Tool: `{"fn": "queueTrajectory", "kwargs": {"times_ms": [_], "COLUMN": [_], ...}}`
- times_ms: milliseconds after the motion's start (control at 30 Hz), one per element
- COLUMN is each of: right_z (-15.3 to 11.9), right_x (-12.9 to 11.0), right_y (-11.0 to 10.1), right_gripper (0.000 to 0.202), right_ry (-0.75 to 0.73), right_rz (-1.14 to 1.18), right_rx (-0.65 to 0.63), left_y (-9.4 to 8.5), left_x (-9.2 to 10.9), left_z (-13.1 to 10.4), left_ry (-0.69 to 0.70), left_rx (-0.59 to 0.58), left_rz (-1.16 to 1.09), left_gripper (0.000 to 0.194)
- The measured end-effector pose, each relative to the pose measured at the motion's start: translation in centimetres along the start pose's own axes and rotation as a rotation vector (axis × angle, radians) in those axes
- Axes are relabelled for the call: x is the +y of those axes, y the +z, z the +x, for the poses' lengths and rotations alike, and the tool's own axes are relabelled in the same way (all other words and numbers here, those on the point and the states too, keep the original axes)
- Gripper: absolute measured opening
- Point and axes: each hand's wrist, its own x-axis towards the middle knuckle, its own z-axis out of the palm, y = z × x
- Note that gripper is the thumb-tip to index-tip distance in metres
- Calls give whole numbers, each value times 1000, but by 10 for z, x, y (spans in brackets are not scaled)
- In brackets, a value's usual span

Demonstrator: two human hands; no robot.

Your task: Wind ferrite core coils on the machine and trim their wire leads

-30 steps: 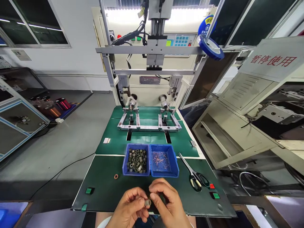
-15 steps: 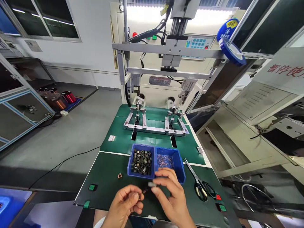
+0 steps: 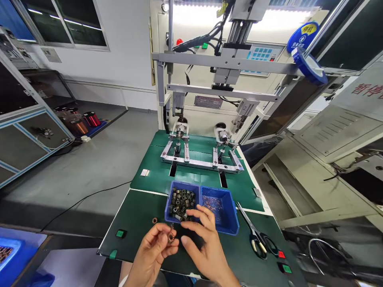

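Between the thumb and fingers of my left hand (image 3: 151, 247) is a small copper-wound stator core (image 3: 170, 238), its round toothed face towards me. Another small piece shows just above it, too small to make out. My right hand (image 3: 206, 243) is open, thumb and fingers apart, beside the held core and over the front edge of the left blue bin (image 3: 168, 213). Dark slotted cores (image 3: 183, 197) fill that bin, with a few grey cylindrical pieces among them. A second copper-wound stator core (image 3: 154, 220) lies on the green table, left of the bin.
The right blue bin (image 3: 231, 215) holds copper wire scraps. Scissors (image 3: 257, 235) lie to its right, near a red button (image 3: 281, 254) and a green button (image 3: 286, 268). Behind the bins stands a winding machine with a metal fixture frame (image 3: 199, 164).
My right hand has let go of a grey cylindrical piece and its fingers have spread, nearer the left bin. The core in my left hand has turned its face into view. The view has shifted slightly.
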Motion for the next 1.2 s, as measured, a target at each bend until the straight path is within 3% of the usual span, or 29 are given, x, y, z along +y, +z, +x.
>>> {"fn": "queueTrajectory", "kwargs": {"times_ms": [133, 300, 467, 700, 800, 967, 1100, 1200], "right_z": [-10, -11, -10, -16, -18, -19, -19, -19], "right_x": [-12, -17, -17, -8, -9, -14, -16, -17], "right_y": [1, -6, -21, -25, -26, -26, -29, -34], "right_gripper": [27, 26, 24, 26, 18, 26, 29, 28], "right_ry": [83, 167, 150, 57, 56, 92, 94, 108], "right_rz": [337, 366, 426, 473, 463, 467, 464, 456], "right_rx": [2, 190, 277, 71, 78, 56, 21, 33], "left_y": [20, 33, 38, 35, 35, 33, 30, 30], "left_x": [-8, -13, -13, -20, -23, -22, -19, -16], "left_z": [-4, -11, -15, -12, -13, -9, -2, -2], "left_ry": [-84, -155, -160, -169, -174, -150, -159, -157], "left_rx": [-155, -147, -205, -261, -272, -375, -506, -528], "left_rz": [-12, -25, -49, -47, -27, -3, 147, 261], "left_gripper": [34, 39, 35, 32, 32, 29, 44, 48]}}
